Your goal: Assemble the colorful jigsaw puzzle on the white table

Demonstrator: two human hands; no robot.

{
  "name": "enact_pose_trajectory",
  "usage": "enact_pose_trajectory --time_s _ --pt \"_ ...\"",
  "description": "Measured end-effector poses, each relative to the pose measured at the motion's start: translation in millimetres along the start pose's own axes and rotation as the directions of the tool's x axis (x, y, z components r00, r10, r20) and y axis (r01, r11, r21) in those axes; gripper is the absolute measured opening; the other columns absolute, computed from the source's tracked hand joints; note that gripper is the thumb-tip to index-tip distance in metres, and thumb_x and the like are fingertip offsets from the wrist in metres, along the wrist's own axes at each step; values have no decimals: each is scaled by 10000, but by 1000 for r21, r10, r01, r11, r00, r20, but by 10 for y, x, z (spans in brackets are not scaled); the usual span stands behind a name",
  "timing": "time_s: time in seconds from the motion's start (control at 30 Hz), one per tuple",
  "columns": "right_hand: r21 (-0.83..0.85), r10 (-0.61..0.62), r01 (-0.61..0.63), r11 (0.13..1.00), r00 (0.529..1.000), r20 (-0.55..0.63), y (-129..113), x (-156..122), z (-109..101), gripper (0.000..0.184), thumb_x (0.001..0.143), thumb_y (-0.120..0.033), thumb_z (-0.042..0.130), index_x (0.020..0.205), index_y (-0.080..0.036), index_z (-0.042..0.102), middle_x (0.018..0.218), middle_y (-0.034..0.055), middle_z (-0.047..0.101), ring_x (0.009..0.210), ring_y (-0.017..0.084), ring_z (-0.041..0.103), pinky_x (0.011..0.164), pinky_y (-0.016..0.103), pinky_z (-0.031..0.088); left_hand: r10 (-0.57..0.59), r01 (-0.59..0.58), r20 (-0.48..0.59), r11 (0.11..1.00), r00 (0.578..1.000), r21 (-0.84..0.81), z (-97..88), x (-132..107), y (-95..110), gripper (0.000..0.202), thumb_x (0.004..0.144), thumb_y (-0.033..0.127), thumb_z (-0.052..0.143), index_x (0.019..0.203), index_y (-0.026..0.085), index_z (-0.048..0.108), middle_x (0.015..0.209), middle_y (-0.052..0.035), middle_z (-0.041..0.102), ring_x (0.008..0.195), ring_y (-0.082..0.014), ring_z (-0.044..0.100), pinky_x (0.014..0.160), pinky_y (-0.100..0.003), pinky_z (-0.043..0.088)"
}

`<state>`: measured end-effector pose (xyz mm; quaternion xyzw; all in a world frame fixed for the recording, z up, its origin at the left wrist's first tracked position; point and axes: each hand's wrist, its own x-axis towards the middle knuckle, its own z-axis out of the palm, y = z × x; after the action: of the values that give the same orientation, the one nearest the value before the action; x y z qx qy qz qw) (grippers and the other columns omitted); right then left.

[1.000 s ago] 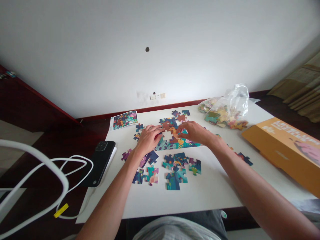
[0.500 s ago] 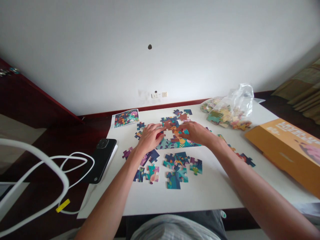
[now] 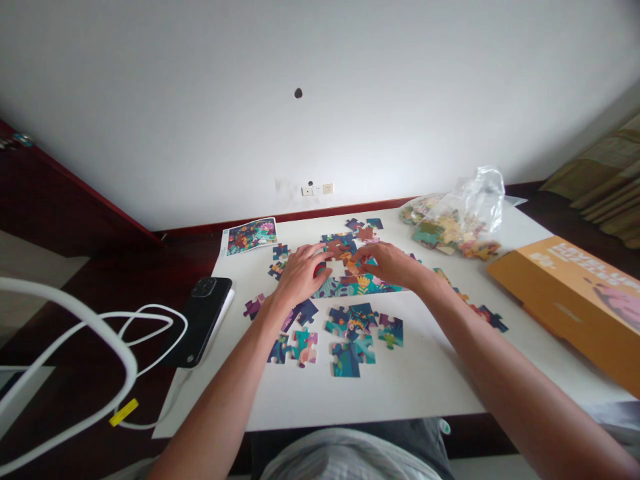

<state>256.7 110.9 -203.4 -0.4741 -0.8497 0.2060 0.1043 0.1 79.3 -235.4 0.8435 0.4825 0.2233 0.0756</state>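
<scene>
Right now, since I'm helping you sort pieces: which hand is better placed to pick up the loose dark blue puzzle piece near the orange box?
Probably your right: the right hand is on that side of the table, nearer the dark blue puzzle piece. The left hand is farther away, and would have to reach across the assembled puzzle section.

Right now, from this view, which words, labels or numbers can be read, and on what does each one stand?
"LEVEL UP" (uncertain): white capitals on the orange cardboard box; the words after it are too blurred to read.
Yellow rectangular tag on the white cable: too small to read.
</scene>
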Motion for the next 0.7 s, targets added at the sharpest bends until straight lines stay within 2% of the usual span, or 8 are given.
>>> enact_pose_trajectory --time_s 0.27,0.4,0.5,0.6,0.7 --pt "-21 5 -5 1000 1000 5 3 -6 -1 255 877 -142 627 1054 -254 773 992 43 784 905 209 717 798 273 496 126 -120 84 990 989 -68 -29 10 119 357 1012 391 620 1359 321 668 1589 -14 490 1466 -276 429 1258 -508 310" --pt "1 -61 61 998 998 -11 37 -10 -9 256 882 -158 634 1073 -255 775 993 42 786 913 216 712 819 291 504 197 -187 115 978 974 -91 -36 25 198 423 973 393 683 1389 328 643 1598 -7 483 1519 -281 363 1268 -516 291" --pt "-3 -107 108 994 982 -155 119 19 -3 242 928 -191 599 1093 -243 768 1099 69 776 986 238 704 905 345 515 223 -212 135 973 965 -95 -15 37 248 406 953 407 706 1351 338 667 1569 2 519 1531 -294 340 1257 -537 299" --pt "-74 -123 103 992 929 -350 239 67 37 278 977 -214 541 1179 -215 732 1238 119 728 1144 279 661 1035 446 477 217 -205 146 974 965 -94 17 34 263 409 960 409 691 1360 328 666 1537 5 558 1517 -305 363 1249 -538 310" --pt "-132 -138 92 987 908 -396 356 111 104 311 991 -226 520 1245 -212 700 1309 137 688 1270 299 597 1106 499 430 198 -186 149 978 969 -91 44 20 256 442 962 425 682 1387 308 653 1516 -8 581 1506 -313 379 1242 -525 327"
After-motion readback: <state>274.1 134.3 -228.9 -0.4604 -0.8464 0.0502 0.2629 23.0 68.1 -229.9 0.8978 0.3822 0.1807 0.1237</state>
